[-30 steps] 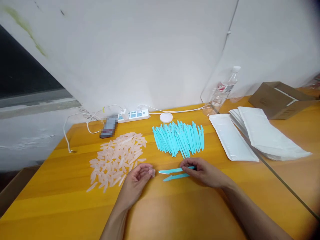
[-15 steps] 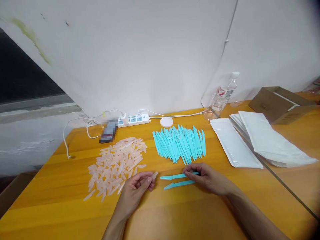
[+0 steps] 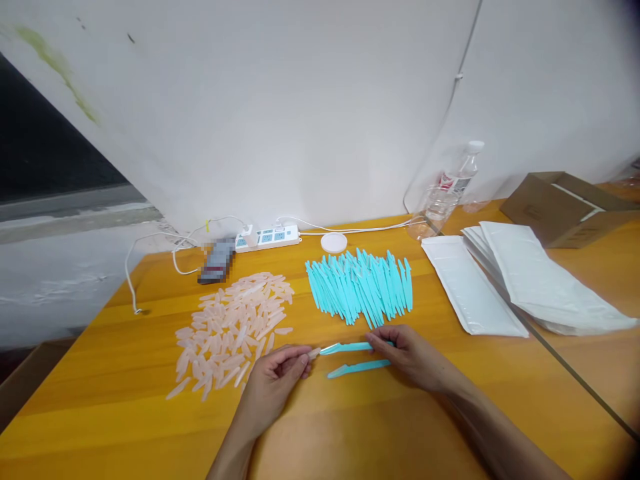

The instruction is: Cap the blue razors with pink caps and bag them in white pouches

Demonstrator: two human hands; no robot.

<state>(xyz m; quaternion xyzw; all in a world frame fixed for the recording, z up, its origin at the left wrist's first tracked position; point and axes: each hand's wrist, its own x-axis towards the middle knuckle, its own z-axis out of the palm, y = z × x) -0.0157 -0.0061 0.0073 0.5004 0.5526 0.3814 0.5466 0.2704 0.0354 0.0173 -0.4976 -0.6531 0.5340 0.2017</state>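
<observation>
Between the fingertips of my left hand [image 3: 283,375] is a small pale pink blade cap [image 3: 314,353]. Its open end meets the blade tip of a turquoise eyebrow razor [image 3: 350,347]; how far the blade sits inside I cannot tell. My right hand [image 3: 405,350] pinches that razor by its handle, level above the table. Just below it lies a second turquoise razor [image 3: 360,368], partly covered by my right hand. A heap of pink caps [image 3: 235,327] spreads out left of my left hand. Beyond my right hand is a pile of turquoise razors [image 3: 357,287].
White padded envelopes [image 3: 540,273] lie to the right, in front of an open cardboard box [image 3: 550,210]. A clear bottle [image 3: 453,190] stands by the wall. Along the back are a round white lid [image 3: 334,243], a power strip [image 3: 270,237] with cables and a phone [image 3: 217,259].
The cap in my left hand and the razor in my right hand have come together; a gap was between them before. The second razor has stayed in place.
</observation>
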